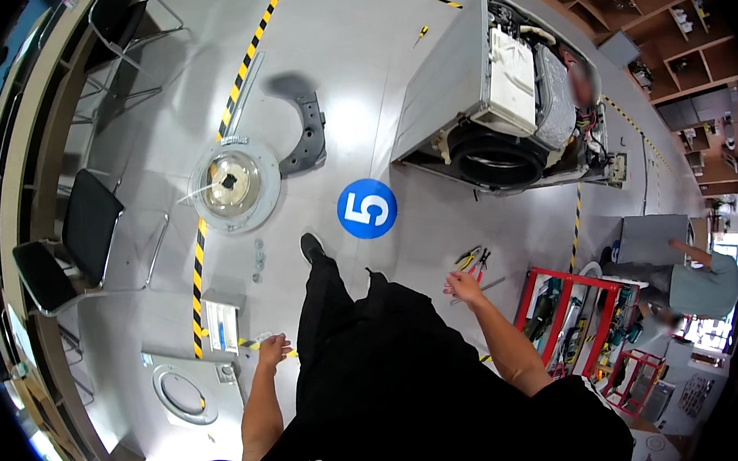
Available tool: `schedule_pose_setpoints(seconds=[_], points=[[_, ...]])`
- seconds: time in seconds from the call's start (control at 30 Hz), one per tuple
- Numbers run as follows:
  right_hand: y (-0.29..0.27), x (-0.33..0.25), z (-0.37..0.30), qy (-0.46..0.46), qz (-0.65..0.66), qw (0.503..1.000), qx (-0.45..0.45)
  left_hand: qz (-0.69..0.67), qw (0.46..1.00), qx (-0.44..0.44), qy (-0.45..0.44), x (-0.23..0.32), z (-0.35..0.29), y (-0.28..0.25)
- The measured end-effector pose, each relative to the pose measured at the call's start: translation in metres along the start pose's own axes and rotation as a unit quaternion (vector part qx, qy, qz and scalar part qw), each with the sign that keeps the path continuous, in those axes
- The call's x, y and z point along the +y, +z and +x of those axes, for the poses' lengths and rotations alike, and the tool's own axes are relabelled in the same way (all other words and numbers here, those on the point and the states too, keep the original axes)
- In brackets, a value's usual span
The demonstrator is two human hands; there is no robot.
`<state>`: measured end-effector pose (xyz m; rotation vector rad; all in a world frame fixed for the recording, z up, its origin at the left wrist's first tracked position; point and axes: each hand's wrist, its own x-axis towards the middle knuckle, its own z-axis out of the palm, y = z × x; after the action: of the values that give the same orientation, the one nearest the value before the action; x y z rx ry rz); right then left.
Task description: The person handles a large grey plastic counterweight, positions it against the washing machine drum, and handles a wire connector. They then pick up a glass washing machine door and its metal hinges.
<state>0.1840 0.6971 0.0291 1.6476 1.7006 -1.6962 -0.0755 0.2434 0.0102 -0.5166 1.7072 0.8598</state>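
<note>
My left hand [273, 350] hangs low on the left with its fingers loosely apart and nothing visible in them. It is nearest to a white drawer-like box [223, 324] and a grey-white panel with a round opening [225, 375]. Over on the right, my right hand [463, 286] is loosely open, fingers slightly bent. Beyond it on the floor lie yellow-handled pliers [468, 258] and red-handled pliers [481, 266]; it seems apart from them. A partly stripped washing machine [440, 92] stands ahead to the right, its dark door seal [501, 159] showing.
Ahead left lie a round glass door [234, 188] and a curved grey weight [312, 130]. A screwdriver [423, 33] is farther off. Chairs [92, 221] line the left. Red tool carts [528, 291] and a co-worker [698, 281] are on the right.
</note>
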Motion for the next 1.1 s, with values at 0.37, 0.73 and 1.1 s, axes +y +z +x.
schedule_pose_setpoints(seconds=[0.37,0.73,1.1], points=[[0.044,-0.087,0.013,-0.036,-0.017,0.999,-0.001,-0.084,0.989,0.058,0.108,0.163,0.033,-0.075],[0.014,-0.051,0.063,0.214,-0.048,0.975,-0.035,-0.077,0.993,0.083,0.019,0.137,0.019,-0.047],[-0.001,-0.278,0.223,-0.062,0.007,0.995,-0.080,-0.151,0.982,0.107,0.032,0.178,0.001,0.007]])
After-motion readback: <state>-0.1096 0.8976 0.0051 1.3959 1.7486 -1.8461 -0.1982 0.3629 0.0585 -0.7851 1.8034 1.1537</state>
